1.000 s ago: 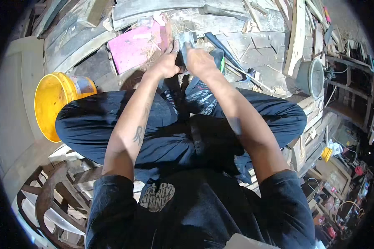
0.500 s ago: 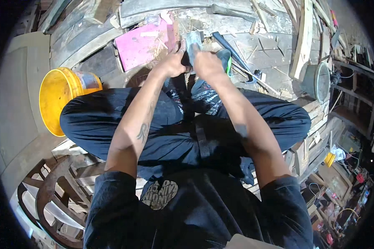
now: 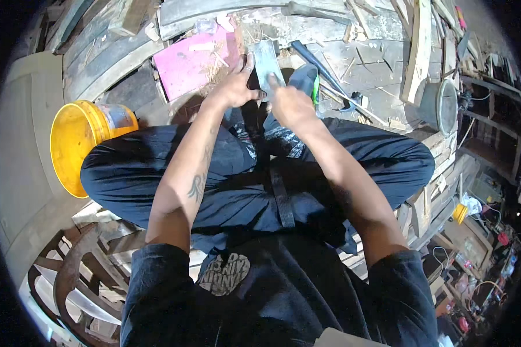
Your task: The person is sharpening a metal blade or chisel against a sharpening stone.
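A pale blue-grey rectangular slab [image 3: 265,56] lies at the upper middle, beyond my crossed legs. My left hand [image 3: 230,88] is at its left edge, thumb and fingers apart; whether it presses on the slab I cannot tell. My right hand [image 3: 290,105] is at the slab's near end, forefinger reaching onto it, other fingers curled and slightly blurred; what they hold, if anything, is hidden. A pink board [image 3: 179,66] with scattered shavings lies to the left. A long dark-handled tool [image 3: 318,72] lies to the right, beside a footwear-like shape with green trim [image 3: 302,78].
A yellow bucket [image 3: 69,153] lies tipped by my left knee; a grey bucket [image 3: 437,107] is at the right. Loose planks [image 3: 414,58] and splinters cover the boards ahead. A curved wooden frame [image 3: 69,260] stands at lower left, shelving and clutter [image 3: 492,133] at right.
My right hand has moved toward me since a second ago, down the slab, uncovering more of its surface. My left hand has shifted only slightly, staying at the slab's left edge.
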Available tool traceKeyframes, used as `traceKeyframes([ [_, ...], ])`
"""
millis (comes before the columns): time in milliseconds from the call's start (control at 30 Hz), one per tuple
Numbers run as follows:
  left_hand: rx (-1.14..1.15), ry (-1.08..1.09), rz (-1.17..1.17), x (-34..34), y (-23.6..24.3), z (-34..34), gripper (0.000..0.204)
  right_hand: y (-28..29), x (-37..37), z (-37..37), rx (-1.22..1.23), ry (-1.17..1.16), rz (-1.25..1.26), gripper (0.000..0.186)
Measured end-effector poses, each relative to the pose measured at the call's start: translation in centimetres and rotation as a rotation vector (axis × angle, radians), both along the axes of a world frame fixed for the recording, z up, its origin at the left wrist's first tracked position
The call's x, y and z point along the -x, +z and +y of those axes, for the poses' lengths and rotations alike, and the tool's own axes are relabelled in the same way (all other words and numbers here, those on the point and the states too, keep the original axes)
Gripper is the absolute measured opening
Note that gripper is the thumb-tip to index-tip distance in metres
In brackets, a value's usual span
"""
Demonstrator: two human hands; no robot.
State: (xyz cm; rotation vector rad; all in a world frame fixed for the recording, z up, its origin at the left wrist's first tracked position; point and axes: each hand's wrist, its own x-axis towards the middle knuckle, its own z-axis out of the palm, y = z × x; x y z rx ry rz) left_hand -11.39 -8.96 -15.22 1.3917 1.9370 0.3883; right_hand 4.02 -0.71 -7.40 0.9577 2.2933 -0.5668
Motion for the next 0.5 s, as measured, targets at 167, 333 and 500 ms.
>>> traceKeyframes([
  [167, 0.036, 0.009, -0.005, -0.1, 0.1, -0.1, 0.120, 0.5, 0.7, 0.4, -0.004, -0.026, 0.066, 0.051],
  [333, 0.054, -0.033, 0.065, 0.1, 0.5, 0.2, 0.121, 0.0, 1.6, 0.8, -0.079, -0.020, 0.150, 0.043],
  [500, 0.031, -0.025, 0.079, -0.2, 0.6, -0.2, 0.123, 0.3, 0.2, -0.4, 0.021, -0.050, -0.065, 0.057],
])
